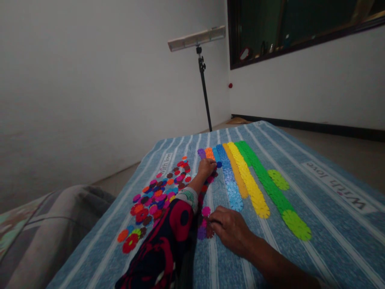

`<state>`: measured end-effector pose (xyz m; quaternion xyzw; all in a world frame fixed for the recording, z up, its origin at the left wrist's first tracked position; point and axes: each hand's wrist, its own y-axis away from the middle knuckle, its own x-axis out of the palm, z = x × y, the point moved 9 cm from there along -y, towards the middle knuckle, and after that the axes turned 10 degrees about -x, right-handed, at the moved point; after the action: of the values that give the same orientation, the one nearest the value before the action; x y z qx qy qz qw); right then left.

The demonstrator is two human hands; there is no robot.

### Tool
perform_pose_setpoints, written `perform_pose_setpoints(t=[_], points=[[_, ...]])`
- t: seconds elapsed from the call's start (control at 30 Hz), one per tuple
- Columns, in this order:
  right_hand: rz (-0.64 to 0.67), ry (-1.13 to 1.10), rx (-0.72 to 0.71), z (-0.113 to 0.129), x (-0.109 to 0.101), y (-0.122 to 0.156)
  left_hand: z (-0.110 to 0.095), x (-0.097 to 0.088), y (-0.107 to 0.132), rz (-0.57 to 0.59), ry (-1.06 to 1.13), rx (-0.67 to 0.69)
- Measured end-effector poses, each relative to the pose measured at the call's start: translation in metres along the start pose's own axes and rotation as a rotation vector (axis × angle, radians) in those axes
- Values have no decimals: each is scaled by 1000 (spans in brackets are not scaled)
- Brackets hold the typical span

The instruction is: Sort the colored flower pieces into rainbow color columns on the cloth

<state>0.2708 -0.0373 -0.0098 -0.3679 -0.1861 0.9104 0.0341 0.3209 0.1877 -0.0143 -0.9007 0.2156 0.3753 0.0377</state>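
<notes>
Colourful notched plastic discs lie on a striped blue cloth. My left hand reaches forward to the near end of the short orange row, its fingers curled and pointing down. A dark blue disc lies right beside those fingers. What they hold, if anything, is hidden. Closer to me, my right hand has thumb and fingers pinched at the edge of a small group of pink, brown and purple discs. Whether a disc is between these fingertips cannot be made out.
Overlapping rows stretch across the cloth: blue, yellow and green. Lime discs lie to their right. A mixed heap of discs spreads at left. Grey fabric sits beside the table; a lamp stand rises behind.
</notes>
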Motion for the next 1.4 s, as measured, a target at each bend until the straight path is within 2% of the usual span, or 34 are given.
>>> perform_pose_setpoints(t=[0.13,0.33,0.57,0.73,1.0,1.13,1.2,1.23,1.4], points=[[6,10,-1,0,1,0,3,-8,1,-28,34,-12],[20,6,-10,3,1,0,5,-26,-1,-107,-100,44],[8,30,-3,0,2,1,31,-45,1,-133,-17,-38],[13,37,8,1,2,1,44,-60,3,-134,-39,-91],[16,43,8,1,2,1,47,-79,5,-166,-289,-61],[17,40,8,1,2,1,39,-87,16,-311,-550,-101],[17,34,6,2,1,1,25,-80,24,-341,-610,-74],[17,32,5,3,1,1,17,-72,27,-316,-609,-46],[11,18,3,5,-1,1,-17,-21,32,-97,-510,81]])
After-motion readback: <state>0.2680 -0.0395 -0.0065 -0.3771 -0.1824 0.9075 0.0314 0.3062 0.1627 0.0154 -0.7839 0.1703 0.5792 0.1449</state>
